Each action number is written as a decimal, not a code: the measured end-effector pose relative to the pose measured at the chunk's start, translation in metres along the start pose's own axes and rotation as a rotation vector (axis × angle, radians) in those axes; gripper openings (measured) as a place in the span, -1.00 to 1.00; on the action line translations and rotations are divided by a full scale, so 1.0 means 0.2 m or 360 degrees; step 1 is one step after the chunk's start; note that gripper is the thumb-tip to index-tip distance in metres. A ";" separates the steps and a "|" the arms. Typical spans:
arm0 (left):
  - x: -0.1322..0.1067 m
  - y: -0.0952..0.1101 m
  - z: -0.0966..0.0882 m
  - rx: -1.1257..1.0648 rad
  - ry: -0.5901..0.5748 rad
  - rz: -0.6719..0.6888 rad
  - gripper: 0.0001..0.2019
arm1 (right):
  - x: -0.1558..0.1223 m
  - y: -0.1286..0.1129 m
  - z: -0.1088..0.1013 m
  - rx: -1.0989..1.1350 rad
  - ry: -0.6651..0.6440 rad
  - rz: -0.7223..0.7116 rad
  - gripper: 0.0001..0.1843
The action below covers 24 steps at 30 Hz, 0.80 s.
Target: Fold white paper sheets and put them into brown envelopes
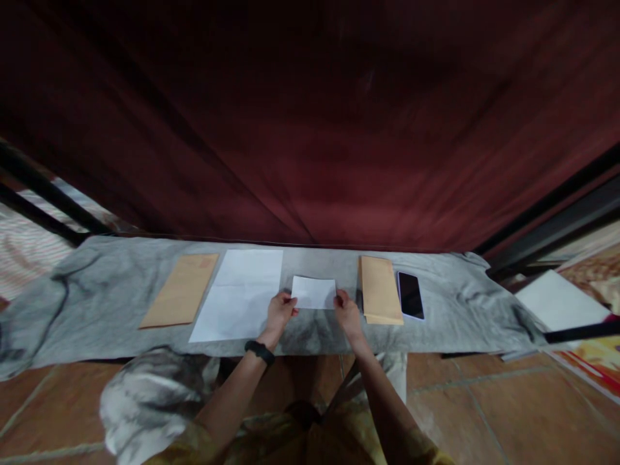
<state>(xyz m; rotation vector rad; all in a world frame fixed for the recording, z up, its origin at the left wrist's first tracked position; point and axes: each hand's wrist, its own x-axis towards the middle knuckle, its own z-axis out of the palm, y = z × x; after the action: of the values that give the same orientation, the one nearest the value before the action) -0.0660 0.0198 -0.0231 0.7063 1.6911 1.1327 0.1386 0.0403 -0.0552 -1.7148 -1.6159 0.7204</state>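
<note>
A small folded white paper [314,292] lies on the grey cloth [106,290] in front of me. My left hand [279,311] pinches its left edge, a black band on that wrist. My right hand [345,309] grips its right edge with curled fingers. A larger white sheet [242,290] lies flat just left of my left hand. A brown envelope [181,289] rests further left. A stack of brown envelopes [379,289] sits right of my right hand, with a dark phone [411,294] beside it.
A dark red curtain [310,129] hangs behind the cloth. Black metal bars [43,194] run at the far left and right. White paper [557,300] and coloured prints lie on the tiled floor [484,413] at the right.
</note>
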 end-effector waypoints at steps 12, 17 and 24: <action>0.00 -0.02 0.03 0.0596 -0.0054 -0.0004 -0.92 | -0.11 -0.14 0.22 -0.0729 -0.0015 -0.0773 -0.48; -0.05 0.02 0.02 0.0836 -0.0029 0.0041 -0.94 | -0.08 -0.06 0.18 -0.0849 0.0040 -0.0732 -0.45; -0.17 0.03 0.12 0.1797 0.0250 0.0951 -0.66 | -0.07 -0.03 0.14 -0.0906 -0.0022 -0.0764 -0.40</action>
<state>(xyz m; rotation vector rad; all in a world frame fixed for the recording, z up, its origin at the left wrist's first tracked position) -0.0321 0.0033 -0.0073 1.9492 2.2905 0.4866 0.1118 0.0287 -0.0678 -1.5675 -2.2768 0.0321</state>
